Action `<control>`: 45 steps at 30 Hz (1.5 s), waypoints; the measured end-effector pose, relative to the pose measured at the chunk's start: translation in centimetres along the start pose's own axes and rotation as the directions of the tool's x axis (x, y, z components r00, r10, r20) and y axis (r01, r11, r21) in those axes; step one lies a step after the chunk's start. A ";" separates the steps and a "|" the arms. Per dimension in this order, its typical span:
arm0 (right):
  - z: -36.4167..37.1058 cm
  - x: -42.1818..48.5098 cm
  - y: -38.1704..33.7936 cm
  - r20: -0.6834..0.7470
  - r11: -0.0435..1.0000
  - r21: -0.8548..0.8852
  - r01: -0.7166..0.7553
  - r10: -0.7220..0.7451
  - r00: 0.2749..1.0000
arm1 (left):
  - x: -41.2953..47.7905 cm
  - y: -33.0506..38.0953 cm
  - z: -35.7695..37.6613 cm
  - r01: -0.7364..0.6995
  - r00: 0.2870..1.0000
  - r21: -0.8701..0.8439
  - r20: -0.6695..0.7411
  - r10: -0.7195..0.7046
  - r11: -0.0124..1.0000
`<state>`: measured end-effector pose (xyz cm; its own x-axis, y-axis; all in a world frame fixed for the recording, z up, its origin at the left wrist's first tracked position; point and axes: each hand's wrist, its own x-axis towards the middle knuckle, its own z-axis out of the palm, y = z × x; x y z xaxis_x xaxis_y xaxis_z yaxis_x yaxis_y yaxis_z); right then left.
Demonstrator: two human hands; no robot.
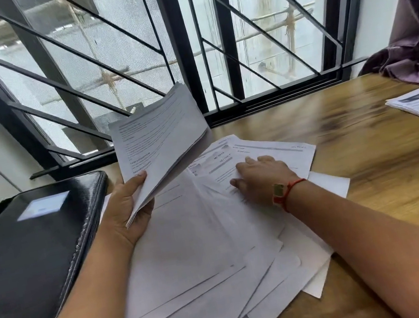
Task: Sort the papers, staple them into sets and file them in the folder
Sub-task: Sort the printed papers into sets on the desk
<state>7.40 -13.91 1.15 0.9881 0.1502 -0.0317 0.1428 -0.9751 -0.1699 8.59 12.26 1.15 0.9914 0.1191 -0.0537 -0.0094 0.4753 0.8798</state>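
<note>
Papers (191, 259) lie fanned in a loose white heap on the wooden table (371, 173), nearest the person — thin, light, floppy sheets, likely to slide over one another, so best pinched at a free corner. Farther out the left hand (128, 208) grips a bent printed sheaf (160, 139) by its lower edge above the heap, the right hand (261, 178) presses flat on printed sheets, and a closed black folder (33, 257) lies to the left.
</note>
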 end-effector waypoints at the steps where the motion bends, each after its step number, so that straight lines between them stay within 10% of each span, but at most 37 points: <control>1: -0.2 0.1 0.3 -0.002 1.000 0.016 -0.027 0.027 1.000 | 0.0 0.0 0.0 0.000 1.000 0.002 0.006 0.000 1.000; 25: -2.6 1.4 5.0 -0.214 0.876 0.438 -0.202 0.320 0.923 | 0.5 -0.4 -0.6 -0.020 0.991 -0.014 0.129 0.022 1.000; 35: -9.7 1.4 6.0 -0.628 0.828 0.559 -0.050 0.461 0.627 | -0.8 0.7 0.5 -0.033 0.990 -0.057 0.135 0.041 0.998; 41: -12.0 1.6 6.2 -0.612 0.703 0.693 0.161 0.455 0.647 | -1.8 1.2 1.7 -0.065 0.975 -0.090 0.205 0.083 0.994; 45: -10.5 1.0 5.3 -0.444 0.466 0.856 0.225 0.436 0.783 | -2.1 1.3 1.9 -0.039 0.975 -0.096 0.214 0.059 0.995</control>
<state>9.74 -20.66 10.52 0.8610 -0.3802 0.3379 0.2405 -0.2811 -0.9291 6.74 10.96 3.32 0.9940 -0.0426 0.1005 -0.0604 0.5521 0.8316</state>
